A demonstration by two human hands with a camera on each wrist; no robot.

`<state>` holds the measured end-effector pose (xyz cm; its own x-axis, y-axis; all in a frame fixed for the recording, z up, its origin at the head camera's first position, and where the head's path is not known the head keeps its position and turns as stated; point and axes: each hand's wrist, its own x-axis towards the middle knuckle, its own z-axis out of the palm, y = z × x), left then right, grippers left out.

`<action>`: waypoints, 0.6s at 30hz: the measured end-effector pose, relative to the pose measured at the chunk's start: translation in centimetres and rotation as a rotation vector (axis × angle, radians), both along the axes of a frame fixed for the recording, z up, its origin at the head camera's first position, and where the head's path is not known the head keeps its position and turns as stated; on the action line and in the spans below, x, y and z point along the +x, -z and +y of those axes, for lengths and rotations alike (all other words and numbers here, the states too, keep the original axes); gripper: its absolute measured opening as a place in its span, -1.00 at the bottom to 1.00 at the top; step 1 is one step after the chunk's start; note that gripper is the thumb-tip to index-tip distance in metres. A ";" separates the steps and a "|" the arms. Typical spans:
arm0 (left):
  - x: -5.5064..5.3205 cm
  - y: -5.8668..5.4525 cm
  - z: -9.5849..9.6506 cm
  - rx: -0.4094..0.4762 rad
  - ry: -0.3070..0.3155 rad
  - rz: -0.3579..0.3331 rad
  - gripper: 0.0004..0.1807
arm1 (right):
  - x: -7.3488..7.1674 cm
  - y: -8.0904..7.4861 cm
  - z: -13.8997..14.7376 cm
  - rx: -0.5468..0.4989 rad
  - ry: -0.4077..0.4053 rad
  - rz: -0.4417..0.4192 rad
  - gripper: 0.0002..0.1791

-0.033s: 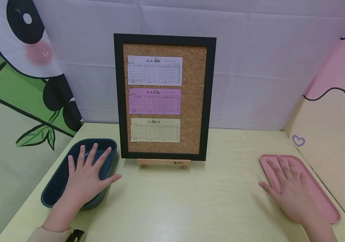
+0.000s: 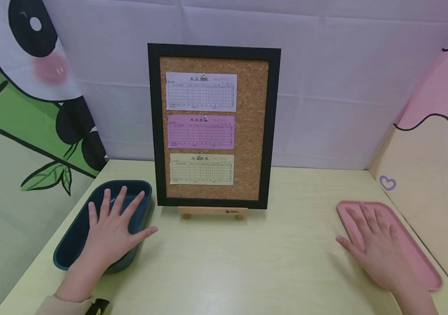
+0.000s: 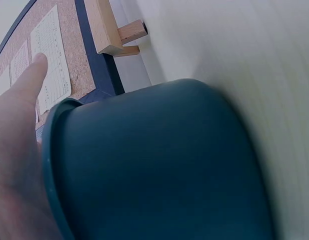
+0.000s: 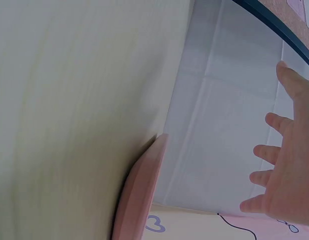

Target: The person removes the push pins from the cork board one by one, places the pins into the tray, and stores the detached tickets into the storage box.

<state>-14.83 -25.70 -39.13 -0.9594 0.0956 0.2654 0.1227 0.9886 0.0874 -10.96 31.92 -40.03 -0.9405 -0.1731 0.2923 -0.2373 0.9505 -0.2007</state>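
Note:
With its fingers spread, my left hand [image 2: 111, 234] is held over the dark teal bin [image 2: 70, 245] at the left of the table. Its thumb reaches past the bin's right rim. In the left wrist view the bin's outer wall [image 3: 159, 160] fills the middle, with the hand along its rim. My right hand [image 2: 379, 249], palm down and fingers straight, is over the pink tray [image 2: 424, 267] at the right. The right wrist view shows that hand [image 4: 289, 170] raised above the tray's edge [image 4: 142, 195]. Neither hand holds anything.
A black-framed cork board [image 2: 251, 131] stands on a small wooden easel [image 2: 212, 211] at the back centre. Pinned on it are a white slip [image 2: 201, 92], a purple slip [image 2: 201, 132] and a yellowish slip [image 2: 202, 170]. Behind hangs a pale cloth [image 2: 326, 87].

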 end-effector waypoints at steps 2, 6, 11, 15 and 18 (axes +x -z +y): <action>0.0 0.1 0.0 -0.001 0.002 0.001 0.11 | 0.1 0.1 0.0 0.001 0.001 0.000 -0.13; 0.0 0.1 -0.1 -0.002 0.004 0.002 0.11 | 0.1 0.1 0.0 -0.002 0.004 0.001 -0.13; 0.0 0.0 -0.2 0.000 0.007 0.003 0.11 | 0.1 0.0 -0.1 -0.004 0.006 -0.001 -0.14; -0.1 0.0 -0.1 0.001 0.011 0.013 0.11 | 0.2 -0.2 -0.1 -0.007 0.006 0.005 -0.15; -0.2 -0.2 -0.1 0.001 0.011 0.017 0.11 | 0.1 -0.3 -0.2 -0.009 0.009 0.008 -0.15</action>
<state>-15.01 -25.77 -38.97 -0.9536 0.1058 0.2817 0.1350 0.9871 0.0863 -10.81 31.76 -39.73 -0.9395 -0.1618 0.3018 -0.2304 0.9507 -0.2077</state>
